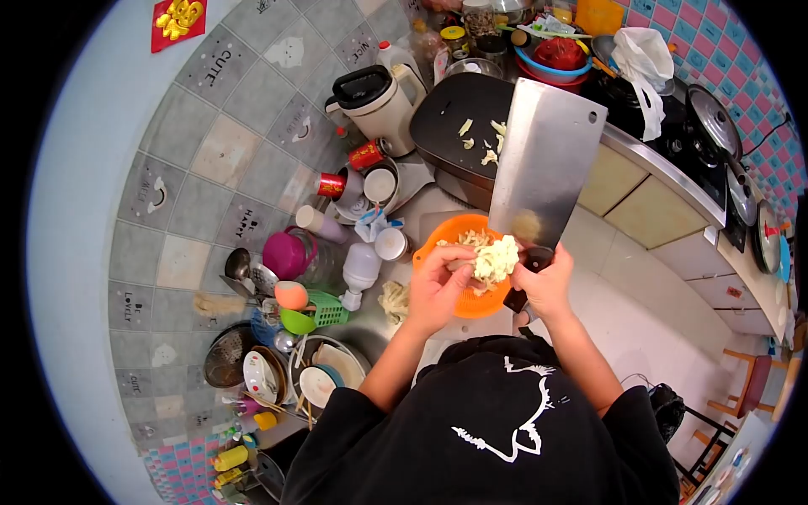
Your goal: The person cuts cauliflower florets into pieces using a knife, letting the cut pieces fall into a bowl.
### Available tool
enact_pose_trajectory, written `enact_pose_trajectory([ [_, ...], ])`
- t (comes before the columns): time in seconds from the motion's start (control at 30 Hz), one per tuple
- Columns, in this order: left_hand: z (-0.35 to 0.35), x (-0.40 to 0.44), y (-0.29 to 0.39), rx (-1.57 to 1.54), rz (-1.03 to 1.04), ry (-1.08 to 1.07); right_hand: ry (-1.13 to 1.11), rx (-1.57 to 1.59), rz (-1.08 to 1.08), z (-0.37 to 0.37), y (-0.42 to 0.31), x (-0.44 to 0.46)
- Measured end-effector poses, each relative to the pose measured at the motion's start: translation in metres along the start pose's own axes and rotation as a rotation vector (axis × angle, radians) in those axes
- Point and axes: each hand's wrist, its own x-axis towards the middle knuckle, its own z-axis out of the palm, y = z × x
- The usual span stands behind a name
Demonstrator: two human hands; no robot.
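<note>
Between my two hands is a pale cauliflower floret (496, 258), held over an orange plastic basin (470, 223). My left hand (441, 286) is closed around the floret's left side. In my right hand (544, 279) is the dark handle of a cleaver (547, 160), its broad steel blade pointing up and away from me. The blade's lower end is beside the floret; whether the edge touches it I cannot tell. More cauliflower pieces lie in the basin below, partly hidden by my hands. Another cauliflower chunk (394, 301) sits on the counter left of the basin.
Beyond the basin, a black flat-topped appliance (454, 118) carries a few cauliflower scraps. A soymilk maker (370, 97) stands behind it. Along the wall are red cans (367, 154), a purple-lidded jug (288, 254), a green basket (326, 309) and stacked bowls (318, 385). Pans (714, 118) occupy the right-hand counter.
</note>
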Motion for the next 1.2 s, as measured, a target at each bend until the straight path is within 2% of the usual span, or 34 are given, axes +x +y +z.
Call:
enact_pose_trajectory([
  [0.03, -0.005, 0.004, 0.0, 0.134, 0.135, 0.002, -0.028, -0.106, -0.071, -0.001, 0.003, 0.001],
  [0.07, -0.005, 0.006, 0.0, 0.134, 0.133, 0.002, -0.027, -0.106, -0.069, -0.001, 0.001, 0.001],
  [0.13, -0.008, 0.007, 0.0, 0.028, 0.108, 0.117, -0.071, 0.025, -0.052, 0.002, -0.004, -0.001],
  [0.23, -0.008, 0.006, 0.006, -0.016, 0.052, 0.164, -0.023, 0.1, 0.014, 0.005, 0.005, -0.004],
  [0.43, -0.023, 0.002, -0.011, -0.216, -0.048, 0.245, 0.004, 0.086, 0.073, 0.018, 0.005, -0.003],
  [0.5, -0.022, 0.001, -0.017, -0.54, -0.119, 0.147, 0.001, 0.048, 0.078, 0.023, 0.004, -0.003],
  [0.57, -0.013, -0.001, -0.013, -0.605, -0.187, 0.141, 0.001, 0.011, 0.08, 0.024, 0.008, -0.002],
  [0.63, -0.009, -0.003, -0.007, -0.669, -0.256, 0.134, 0.027, -0.193, 0.01, 0.022, 0.019, 0.0],
  [0.7, -0.011, -0.001, -0.003, -0.863, -0.392, 0.051, 0.041, -0.228, -0.008, 0.025, 0.019, 0.002],
  [0.73, -0.013, -0.001, -0.003, -0.864, -0.391, 0.052, 0.055, -0.261, -0.027, 0.027, 0.019, 0.002],
  [0.8, -0.018, -0.001, -0.006, -1.078, -0.377, -0.043, 0.051, -0.305, -0.05, 0.026, 0.021, 0.003],
  [0.87, -0.021, 0.0, -0.008, -1.083, -0.393, -0.046, 0.047, -0.348, -0.071, 0.024, 0.021, 0.001],
  [0.93, -0.028, 0.001, -0.02, -1.087, -0.41, -0.051, -0.009, -0.559, -0.137, 0.019, 0.018, -0.003],
  [0.97, -0.034, 0.0, -0.034, -1.061, -0.382, 0.025, -0.01, -0.56, -0.136, 0.019, 0.019, -0.005],
  [1.03, -0.033, 0.004, -0.039, -0.908, -0.398, 0.23, 0.065, -0.693, -0.453, 0.02, 0.023, -0.009],
  [1.07, -0.038, 0.004, -0.048, -0.909, -0.399, 0.231, 0.064, -0.693, -0.451, 0.02, 0.023, -0.014],
  [1.13, -0.038, 0.011, -0.048, -0.992, -0.297, 0.285, -0.082, -0.774, -0.542, 0.02, 0.02, -0.026],
  [1.2, -0.033, 0.008, -0.053, -0.845, -0.224, 0.347, -0.104, -0.802, -0.622, 0.028, 0.013, -0.037],
])
